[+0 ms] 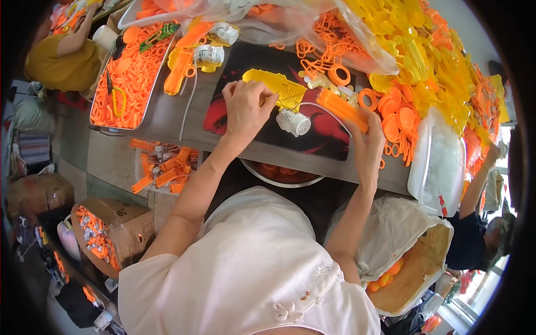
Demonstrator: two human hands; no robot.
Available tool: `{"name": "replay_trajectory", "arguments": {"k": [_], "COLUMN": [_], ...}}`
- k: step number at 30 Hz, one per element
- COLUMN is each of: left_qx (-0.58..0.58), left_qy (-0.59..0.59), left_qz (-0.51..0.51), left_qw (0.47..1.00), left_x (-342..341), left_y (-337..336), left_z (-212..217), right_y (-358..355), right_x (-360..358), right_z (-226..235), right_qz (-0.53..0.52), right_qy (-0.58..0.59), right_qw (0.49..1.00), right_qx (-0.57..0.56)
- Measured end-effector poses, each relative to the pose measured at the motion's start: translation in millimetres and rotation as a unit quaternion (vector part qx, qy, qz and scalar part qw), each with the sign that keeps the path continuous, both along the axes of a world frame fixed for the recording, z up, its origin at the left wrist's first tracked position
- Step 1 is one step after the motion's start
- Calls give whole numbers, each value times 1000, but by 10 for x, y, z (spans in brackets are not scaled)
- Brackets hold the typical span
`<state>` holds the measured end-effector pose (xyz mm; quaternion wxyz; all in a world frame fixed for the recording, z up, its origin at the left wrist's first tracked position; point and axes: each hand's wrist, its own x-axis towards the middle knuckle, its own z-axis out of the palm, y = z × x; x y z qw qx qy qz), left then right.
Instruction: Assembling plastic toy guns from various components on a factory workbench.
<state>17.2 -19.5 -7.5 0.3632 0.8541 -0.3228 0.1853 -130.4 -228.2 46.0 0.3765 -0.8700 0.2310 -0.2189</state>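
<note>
Over a dark mat with red patterns, my left hand is closed, its fingers bent at the near left edge of a yellow plastic shell. The exact fingertip contact is partly hidden. Beside the shell lies a white cylindrical unit, with thin dark wires running towards the shell and a pale cable curving to the right. My right hand grips a long orange plastic piece, holding it tilted just right of the white unit.
A tray of small orange parts, with scissors on top, sits left. Assembled orange-yellow pieces lie beside it. Orange rings and discs, yellow shells and a clear-white bin crowd the right. A metal bowl is under the table edge.
</note>
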Motion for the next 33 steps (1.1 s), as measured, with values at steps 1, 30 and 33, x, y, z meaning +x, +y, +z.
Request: {"name": "replay_trajectory", "arguments": {"k": [1, 30, 33], "left_qx": [7, -231, -171], "left_qy": [-7, 396, 282], "left_qz": [11, -58, 2], "left_qw": [1000, 887, 944], "left_x": [-3, -93, -122], "left_y": [-2, 420, 317], "left_z": [-20, 143, 198], "right_y": [7, 722, 654], "right_x": [137, 614, 761], "right_z": [102, -64, -138], "right_qz": [4, 158, 170], "right_qy": [-2, -128, -137], "right_qw": [1000, 966, 952], "right_qx": [2, -158, -213]}}
